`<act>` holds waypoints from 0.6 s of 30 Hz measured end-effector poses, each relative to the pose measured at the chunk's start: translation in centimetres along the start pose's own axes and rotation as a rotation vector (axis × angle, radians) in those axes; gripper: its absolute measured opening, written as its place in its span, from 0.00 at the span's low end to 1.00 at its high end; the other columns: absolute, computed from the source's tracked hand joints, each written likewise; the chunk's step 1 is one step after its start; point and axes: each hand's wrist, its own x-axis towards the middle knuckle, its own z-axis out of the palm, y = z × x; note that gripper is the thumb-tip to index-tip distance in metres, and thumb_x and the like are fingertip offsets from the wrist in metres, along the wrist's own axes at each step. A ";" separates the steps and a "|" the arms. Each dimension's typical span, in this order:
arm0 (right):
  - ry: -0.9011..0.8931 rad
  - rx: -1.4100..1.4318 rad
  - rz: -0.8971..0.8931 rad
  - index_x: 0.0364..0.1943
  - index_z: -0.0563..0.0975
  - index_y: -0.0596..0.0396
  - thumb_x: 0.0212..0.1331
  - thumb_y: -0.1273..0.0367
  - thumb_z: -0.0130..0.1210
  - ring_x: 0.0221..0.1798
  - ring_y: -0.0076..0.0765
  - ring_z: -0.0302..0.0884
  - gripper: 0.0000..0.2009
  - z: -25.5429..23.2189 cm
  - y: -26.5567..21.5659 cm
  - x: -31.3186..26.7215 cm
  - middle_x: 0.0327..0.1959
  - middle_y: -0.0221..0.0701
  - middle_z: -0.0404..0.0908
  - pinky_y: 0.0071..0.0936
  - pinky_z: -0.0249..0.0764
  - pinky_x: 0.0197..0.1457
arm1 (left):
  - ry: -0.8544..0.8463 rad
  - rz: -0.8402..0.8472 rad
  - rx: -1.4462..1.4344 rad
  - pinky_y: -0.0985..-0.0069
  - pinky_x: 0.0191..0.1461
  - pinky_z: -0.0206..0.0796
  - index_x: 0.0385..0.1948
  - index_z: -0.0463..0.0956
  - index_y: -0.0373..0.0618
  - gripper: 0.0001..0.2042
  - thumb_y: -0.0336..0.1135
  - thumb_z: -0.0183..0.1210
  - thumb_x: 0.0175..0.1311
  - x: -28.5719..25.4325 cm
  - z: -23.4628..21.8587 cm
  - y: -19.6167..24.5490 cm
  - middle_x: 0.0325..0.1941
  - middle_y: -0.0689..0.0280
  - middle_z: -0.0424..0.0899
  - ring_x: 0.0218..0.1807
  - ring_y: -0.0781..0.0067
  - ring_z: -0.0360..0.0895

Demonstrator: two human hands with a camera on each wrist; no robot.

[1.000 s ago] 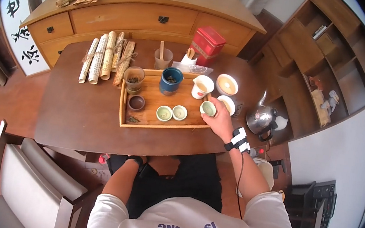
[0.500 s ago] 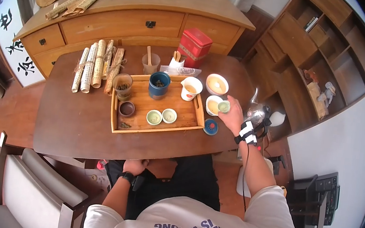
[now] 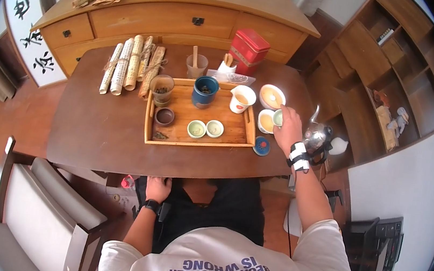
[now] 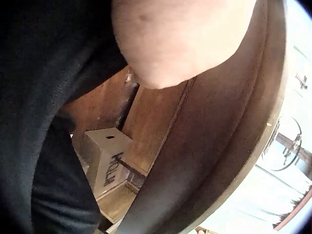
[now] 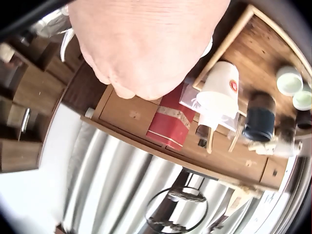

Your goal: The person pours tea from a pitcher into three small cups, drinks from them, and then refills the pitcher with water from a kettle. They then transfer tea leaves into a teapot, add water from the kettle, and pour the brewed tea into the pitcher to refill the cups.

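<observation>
Above the right edge of a white bowl with amber liquid (image 3: 266, 122), the right hand (image 3: 288, 134) grips a small pale green cup (image 3: 278, 117). Seen from its wrist, the back of that hand (image 5: 146, 46) hides the cup. On the dark-trousered lap, by the table's front edge, the left hand (image 3: 158, 188) rests with nothing visible in it; its fingers are cut off in the left wrist view (image 4: 180, 39). Two similar cups (image 3: 196, 129) (image 3: 214, 129) stand on the wooden tray (image 3: 183, 143), with a white pitcher (image 3: 242, 99) behind to the right.
A larger bowl (image 3: 272, 97) stands behind the first, a blue lid (image 3: 262, 146) lies in front, and a steel kettle (image 3: 316, 136) is to the right. The tray also bears a blue cup (image 3: 205, 92). Rolled scrolls (image 3: 134, 64) and a red tin (image 3: 249, 51) are farther back.
The right hand has carried the green cup rightward off the tray to the white bowl. The blue lid has come into sight, and the left hand now shows more fully on the lap.
</observation>
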 end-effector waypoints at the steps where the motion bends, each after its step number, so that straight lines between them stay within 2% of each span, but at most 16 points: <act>1: -0.007 0.118 0.027 0.64 0.75 0.62 0.52 0.75 0.64 0.62 0.56 0.76 0.30 0.0 -0.8 0.0 0.58 0.47 0.78 0.45 0.72 0.68 | -0.003 0.014 0.013 0.52 0.68 0.66 0.45 0.87 0.44 0.12 0.35 0.64 0.61 0.0 0.1 0.1 0.47 0.52 0.89 0.55 0.46 0.82; 3: -0.027 0.351 0.086 0.64 0.74 0.64 0.53 0.72 0.66 0.62 0.59 0.77 0.31 0.2 -2.5 0.0 0.58 0.50 0.79 0.46 0.73 0.68 | -0.011 0.043 0.039 0.52 0.68 0.67 0.45 0.87 0.45 0.12 0.35 0.64 0.61 -0.1 0.3 0.0 0.46 0.52 0.89 0.55 0.46 0.83; 4: -0.018 0.431 -0.007 0.65 0.73 0.65 0.54 0.69 0.67 0.62 0.61 0.78 0.32 0.5 -3.1 -0.2 0.59 0.54 0.79 0.46 0.74 0.68 | 0.004 0.026 0.040 0.52 0.68 0.67 0.43 0.88 0.45 0.11 0.35 0.63 0.61 -0.1 0.5 0.0 0.45 0.52 0.89 0.53 0.46 0.83; 5: -0.058 0.464 -0.041 0.65 0.73 0.63 0.55 0.68 0.67 0.62 0.61 0.78 0.31 0.9 -4.0 -0.4 0.59 0.53 0.79 0.44 0.74 0.68 | 0.018 0.022 0.035 0.52 0.68 0.67 0.42 0.88 0.45 0.11 0.35 0.63 0.61 -0.1 0.3 0.1 0.44 0.53 0.89 0.53 0.46 0.83; 8: -0.230 0.510 -0.040 0.65 0.73 0.62 0.57 0.68 0.67 0.61 0.59 0.79 0.30 2.3 -6.7 -0.9 0.60 0.50 0.78 0.43 0.76 0.65 | 0.057 0.017 0.009 0.52 0.68 0.67 0.40 0.88 0.45 0.09 0.34 0.63 0.61 -0.1 0.2 0.3 0.43 0.53 0.90 0.52 0.46 0.83; 11: -0.291 0.455 -0.044 0.66 0.72 0.61 0.58 0.68 0.67 0.64 0.59 0.77 0.30 4.0 -8.1 -1.0 0.63 0.52 0.77 0.44 0.76 0.66 | 0.078 0.016 -0.013 0.53 0.68 0.67 0.39 0.88 0.44 0.09 0.34 0.63 0.61 -0.1 0.3 0.1 0.43 0.54 0.90 0.52 0.46 0.83; 18: -0.336 0.392 -0.106 0.68 0.70 0.67 0.57 0.68 0.69 0.70 0.59 0.74 0.34 7.5 -7.7 -1.3 0.68 0.54 0.76 0.42 0.71 0.73 | 0.081 0.013 0.010 0.52 0.68 0.67 0.40 0.88 0.44 0.10 0.35 0.62 0.62 -0.1 0.3 0.2 0.43 0.53 0.90 0.52 0.46 0.83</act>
